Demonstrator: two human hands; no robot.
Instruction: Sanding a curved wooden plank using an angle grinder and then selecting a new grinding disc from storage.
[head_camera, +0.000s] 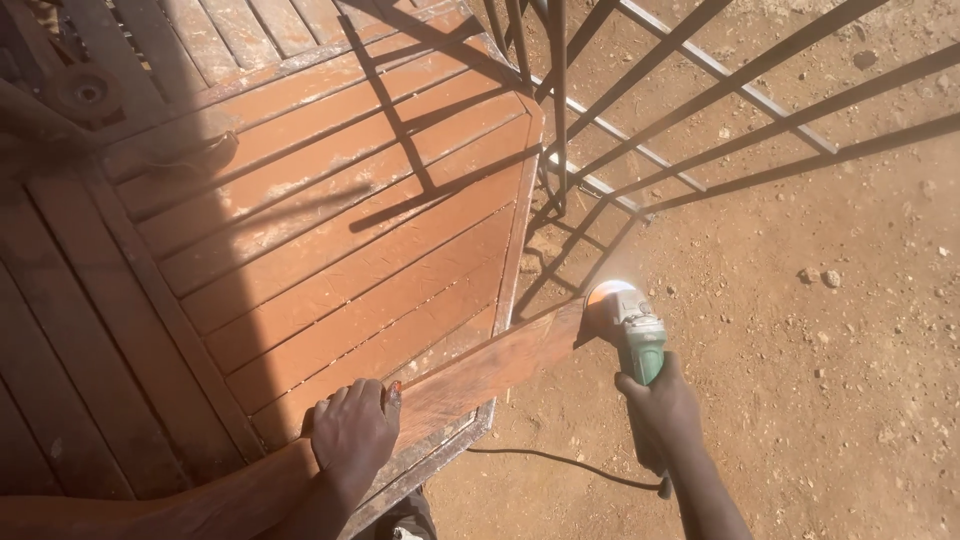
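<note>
Right grip (662, 398) is wrapped tight round the green body of a grinder (632, 320), its disc at the far end of a plank (490, 368) with a haze of dust around the contact. Left grip (355, 428) lies palm-down on the plank's near end, fingers curled over the edge, pinning it to the counter (330, 230), a slatted reddish frame.

From the left grip the plank runs up and to the right, overhanging the counter's rim so that its tip sits just ahead of the right grip. It looks stiff and fairly light, a thin painted board; the overhanging end would likely chatter under the disc unless pressed down firmly near the rim. Its dusty surface may be slippery, so a flat palm with fingers hooked over the edge seems the surer hold.

A dark cord (560, 462) trails on the dirt below the right grip. The grinder looks compact but weighty at its head; whether it has a side handle I cannot tell.
</note>
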